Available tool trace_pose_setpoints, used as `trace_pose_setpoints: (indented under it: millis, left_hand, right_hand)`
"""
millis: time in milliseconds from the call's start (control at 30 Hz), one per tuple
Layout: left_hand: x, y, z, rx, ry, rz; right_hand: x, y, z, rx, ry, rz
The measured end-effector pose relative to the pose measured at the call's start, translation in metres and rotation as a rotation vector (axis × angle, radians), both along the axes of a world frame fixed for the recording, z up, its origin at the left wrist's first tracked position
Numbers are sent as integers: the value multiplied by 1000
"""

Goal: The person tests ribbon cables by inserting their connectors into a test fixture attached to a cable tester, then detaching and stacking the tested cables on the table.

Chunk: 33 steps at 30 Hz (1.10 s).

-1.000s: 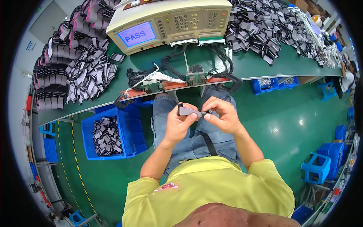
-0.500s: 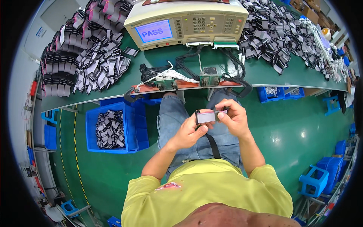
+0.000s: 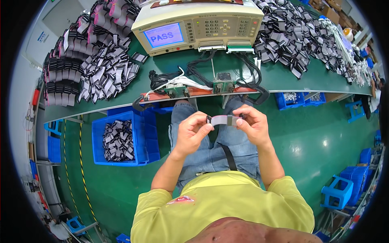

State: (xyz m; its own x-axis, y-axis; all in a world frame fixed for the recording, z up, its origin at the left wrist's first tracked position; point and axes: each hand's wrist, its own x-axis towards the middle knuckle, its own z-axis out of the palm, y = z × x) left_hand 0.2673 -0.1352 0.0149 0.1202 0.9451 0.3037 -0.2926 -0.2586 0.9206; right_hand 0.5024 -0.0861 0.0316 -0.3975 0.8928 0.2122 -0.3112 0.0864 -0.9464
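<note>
We pinch the short grey ribbon cable (image 3: 224,120) taut between left hand (image 3: 193,131) and right hand (image 3: 252,124), keeping it flat, untwisted, over our lap.

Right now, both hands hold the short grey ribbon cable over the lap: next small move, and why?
Probably lift the ribbon cable toward the test fixture at the bench edge. Left hand and right hand each pinch an end, and no flat cable sits in the fixture.

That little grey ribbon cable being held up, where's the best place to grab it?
By its two ends, one from each side, as the left hand and right hand do now. The grey ribbon cable is flat and limp, so its stiffer dark end connectors probably give the firmest grip.
</note>
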Motion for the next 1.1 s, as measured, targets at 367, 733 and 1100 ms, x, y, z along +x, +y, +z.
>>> trace_pose_setpoints:
  millis: [367, 733, 1100]
  left_hand:
    - [2, 11, 5, 71, 205, 245]
    - [-1, 45, 30, 308, 620, 511]
    - [3, 65, 17, 325, 667, 603]
  right_hand:
    - [1, 10, -2, 255, -175, -191]
    - [-22, 36, 5, 480, -404, -573]
    - [-38, 52, -2, 531, -442, -714]
